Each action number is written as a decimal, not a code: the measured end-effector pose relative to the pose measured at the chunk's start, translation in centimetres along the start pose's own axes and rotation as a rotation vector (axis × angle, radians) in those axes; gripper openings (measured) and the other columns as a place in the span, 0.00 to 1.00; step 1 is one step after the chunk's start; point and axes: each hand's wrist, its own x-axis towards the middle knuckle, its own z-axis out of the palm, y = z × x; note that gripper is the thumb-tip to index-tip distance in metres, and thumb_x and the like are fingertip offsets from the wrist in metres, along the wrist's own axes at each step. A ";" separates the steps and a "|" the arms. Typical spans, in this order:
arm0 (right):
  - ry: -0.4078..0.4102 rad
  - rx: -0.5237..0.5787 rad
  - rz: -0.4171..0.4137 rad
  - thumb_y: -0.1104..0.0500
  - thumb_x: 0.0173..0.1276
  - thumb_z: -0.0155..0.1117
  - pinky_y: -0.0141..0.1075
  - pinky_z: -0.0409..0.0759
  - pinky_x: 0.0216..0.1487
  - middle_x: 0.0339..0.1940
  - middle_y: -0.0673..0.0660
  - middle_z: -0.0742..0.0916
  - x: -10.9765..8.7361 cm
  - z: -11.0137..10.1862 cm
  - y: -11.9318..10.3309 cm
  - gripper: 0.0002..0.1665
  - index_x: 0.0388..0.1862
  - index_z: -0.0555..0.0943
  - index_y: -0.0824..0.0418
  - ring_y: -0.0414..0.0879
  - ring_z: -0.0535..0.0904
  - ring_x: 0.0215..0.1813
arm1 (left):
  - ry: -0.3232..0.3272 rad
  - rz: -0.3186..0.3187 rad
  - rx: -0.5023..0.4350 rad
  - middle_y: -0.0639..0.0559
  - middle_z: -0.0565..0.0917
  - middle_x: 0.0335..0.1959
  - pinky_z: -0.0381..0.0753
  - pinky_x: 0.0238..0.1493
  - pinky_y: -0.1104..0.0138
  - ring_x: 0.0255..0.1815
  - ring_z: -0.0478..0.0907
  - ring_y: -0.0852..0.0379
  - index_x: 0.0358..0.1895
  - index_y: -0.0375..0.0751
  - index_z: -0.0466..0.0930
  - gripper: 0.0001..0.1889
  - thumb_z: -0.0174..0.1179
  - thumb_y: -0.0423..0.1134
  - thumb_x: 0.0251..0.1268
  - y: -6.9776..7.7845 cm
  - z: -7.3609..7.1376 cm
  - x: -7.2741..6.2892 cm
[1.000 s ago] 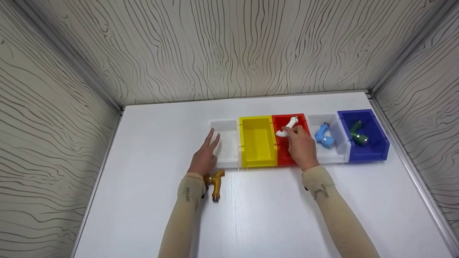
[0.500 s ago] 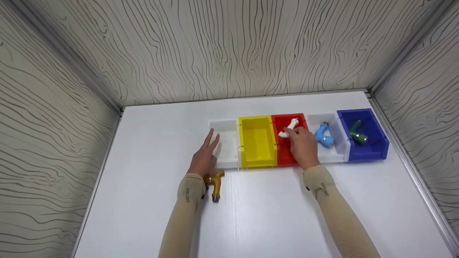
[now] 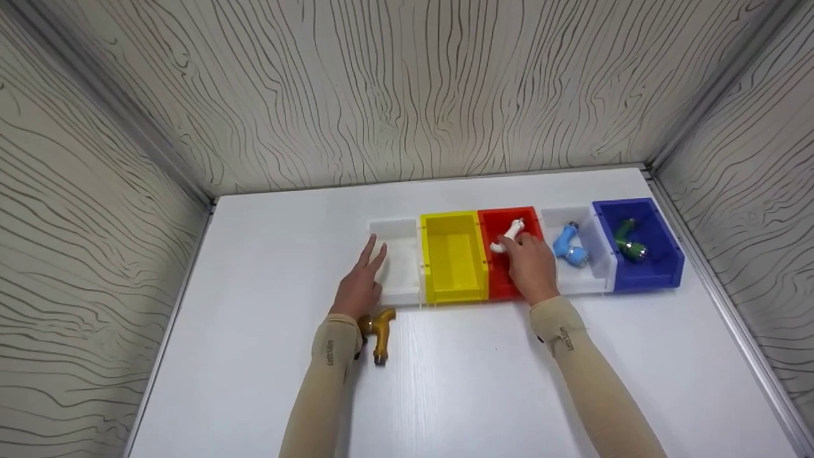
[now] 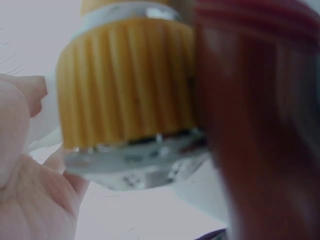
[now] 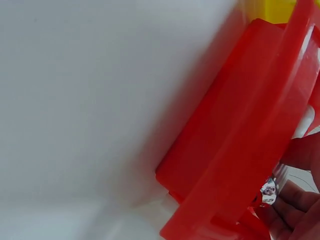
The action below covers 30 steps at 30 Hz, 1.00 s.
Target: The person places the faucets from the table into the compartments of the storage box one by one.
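My right hand [image 3: 533,267] pinches a white tap [image 3: 510,234] inside the red bin [image 3: 537,219]; its chrome end [image 5: 269,191] shows past the bin wall in the right wrist view. My left hand [image 3: 357,289] has its fingers stretched along the left side of the leftmost white bin [image 3: 397,298]. Beside the left wrist, a mustard-yellow tap [image 3: 381,334] lies on the table. Its ribbed knob [image 4: 127,82] fills much of the left wrist view. A light blue tap [image 3: 568,246] lies in the other white bin [image 3: 588,285], and a green tap [image 3: 629,242] in the blue bin [image 3: 648,280].
The bins stand side by side in a row, with a yellow bin [image 3: 455,296] between the left white one and the red one. Patterned wall panels [image 3: 407,89] enclose the white table [image 3: 445,394] at the back and sides.
The white tap and right hand have shifted slightly right and lower in the red bin. My left hand keeps its place by the white bin. The head view has tilted a little.
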 end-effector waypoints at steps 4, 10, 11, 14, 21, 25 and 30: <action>0.006 -0.012 -0.014 0.70 0.73 0.63 0.53 0.80 0.61 0.53 0.67 0.82 -0.2 0.5 0.1 0.28 0.71 0.80 0.57 0.61 0.76 0.51 | 0.008 0.003 -0.001 0.64 0.37 0.87 0.75 0.74 0.55 0.82 0.61 0.50 0.84 0.58 0.52 0.44 0.58 0.25 0.70 0.0 0.1 -0.3; 0.024 -0.073 -0.049 0.70 0.71 0.65 0.54 0.82 0.60 0.51 0.68 0.84 0.0 0.9 0.3 0.27 0.69 0.81 0.57 0.62 0.77 0.49 | 0.021 0.016 -0.005 0.64 0.38 0.88 0.76 0.72 0.56 0.82 0.61 0.50 0.84 0.58 0.52 0.44 0.57 0.24 0.69 0.0 0.0 -0.5; 0.011 -0.073 -0.042 0.70 0.72 0.64 0.54 0.82 0.60 0.52 0.68 0.84 0.0 0.9 0.3 0.28 0.69 0.80 0.57 0.61 0.77 0.49 | 0.020 0.013 -0.007 0.64 0.38 0.88 0.75 0.73 0.55 0.82 0.61 0.50 0.84 0.58 0.52 0.44 0.57 0.24 0.69 0.0 0.0 -0.5; -0.005 -0.070 -0.036 0.69 0.73 0.64 0.54 0.82 0.60 0.52 0.68 0.84 0.1 0.9 0.2 0.28 0.70 0.80 0.58 0.61 0.77 0.49 | 0.010 0.002 -0.010 0.66 0.36 0.87 0.73 0.75 0.55 0.83 0.59 0.51 0.84 0.60 0.50 0.45 0.57 0.24 0.70 0.0 -0.1 -0.4; -0.051 -0.008 0.010 0.67 0.73 0.64 0.55 0.81 0.64 0.53 0.64 0.84 0.2 0.9 0.2 0.28 0.71 0.79 0.57 0.59 0.76 0.50 | 0.013 0.008 -0.008 0.65 0.36 0.87 0.72 0.76 0.55 0.83 0.59 0.51 0.84 0.60 0.50 0.45 0.57 0.24 0.70 0.1 -0.1 -0.3; -0.067 0.000 0.025 0.67 0.75 0.63 0.56 0.80 0.65 0.53 0.63 0.84 0.3 1.0 0.2 0.27 0.71 0.79 0.56 0.58 0.77 0.50 | 0.016 0.008 -0.013 0.65 0.37 0.87 0.71 0.76 0.55 0.83 0.59 0.51 0.84 0.59 0.51 0.45 0.57 0.24 0.70 0.1 -0.1 -0.3; -0.066 -0.023 0.014 0.67 0.74 0.64 0.56 0.80 0.66 0.54 0.63 0.84 0.4 1.3 0.2 0.26 0.69 0.80 0.57 0.58 0.77 0.51 | 0.017 0.008 -0.014 0.65 0.37 0.87 0.72 0.76 0.55 0.83 0.59 0.51 0.84 0.59 0.51 0.45 0.57 0.24 0.70 0.1 -0.1 -0.4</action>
